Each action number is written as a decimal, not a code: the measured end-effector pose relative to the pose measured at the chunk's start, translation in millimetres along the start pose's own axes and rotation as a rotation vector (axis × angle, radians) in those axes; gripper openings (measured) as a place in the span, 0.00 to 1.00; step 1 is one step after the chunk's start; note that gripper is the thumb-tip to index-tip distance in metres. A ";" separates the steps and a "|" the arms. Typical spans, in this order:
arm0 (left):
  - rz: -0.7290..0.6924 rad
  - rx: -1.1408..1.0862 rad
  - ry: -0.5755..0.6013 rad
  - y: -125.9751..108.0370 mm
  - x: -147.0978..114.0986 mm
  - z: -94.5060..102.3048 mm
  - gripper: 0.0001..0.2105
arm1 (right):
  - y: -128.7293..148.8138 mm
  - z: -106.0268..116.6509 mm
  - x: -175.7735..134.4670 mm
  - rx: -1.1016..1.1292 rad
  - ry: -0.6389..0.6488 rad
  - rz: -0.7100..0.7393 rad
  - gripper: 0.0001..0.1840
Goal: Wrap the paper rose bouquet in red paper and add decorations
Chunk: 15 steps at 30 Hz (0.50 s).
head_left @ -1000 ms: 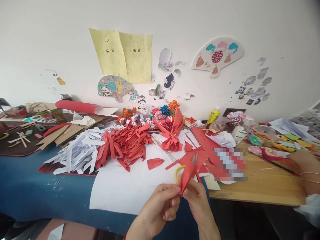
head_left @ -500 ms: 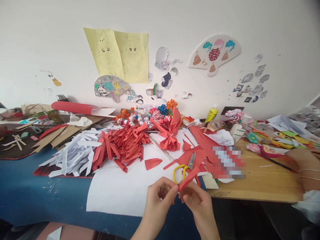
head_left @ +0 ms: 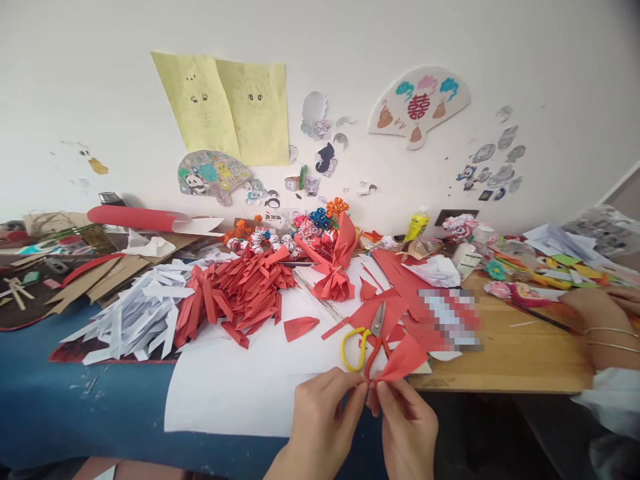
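Observation:
Between my fingertips is a red paper petal, its wide end fanned out to the right. My left hand is closed in a pinch at its narrow end. My right hand also pinches that end, just beside the left. Right behind my fingers lie scissors with one yellow and one red handle, blades pointing away. A loose red petal rests on the white paper sheet. Farther back stands a red paper flower, next to thin wires.
Heaps of folded white strips and folded red strips lie at left. Red paper sheets are at right. A yellow bottle stands by the wall. Another person's arm reaches in at the right edge.
The petal, held narrow and upright before, now fans out to the right, its base pinched by both hands. My view has shifted slightly right. More of the scissors' red handle shows.

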<state>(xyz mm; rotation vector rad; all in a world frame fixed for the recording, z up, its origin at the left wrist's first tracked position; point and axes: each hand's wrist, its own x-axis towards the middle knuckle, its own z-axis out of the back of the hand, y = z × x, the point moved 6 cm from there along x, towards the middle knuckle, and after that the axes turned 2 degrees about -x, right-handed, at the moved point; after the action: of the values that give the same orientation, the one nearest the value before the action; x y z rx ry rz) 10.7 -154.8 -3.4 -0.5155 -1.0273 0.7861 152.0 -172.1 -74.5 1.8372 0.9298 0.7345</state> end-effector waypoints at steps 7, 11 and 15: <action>-0.041 0.467 0.132 34.5 15.9 -23.7 0.09 | 7.2 37.3 20.7 0.052 -0.155 0.019 0.18; -0.039 0.487 0.131 42.0 19.5 -24.5 0.08 | -2.5 49.1 32.2 0.026 -0.117 -0.018 0.19; -0.070 0.253 -0.042 10.4 27.6 12.4 0.09 | -17.2 48.7 44.9 -0.016 -0.053 -0.049 0.20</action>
<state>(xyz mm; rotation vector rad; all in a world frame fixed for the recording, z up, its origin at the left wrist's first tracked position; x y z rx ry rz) 4.1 -126.6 9.9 -0.2465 -0.9627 0.8531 209.7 -151.8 -105.3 1.8048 0.9287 0.6581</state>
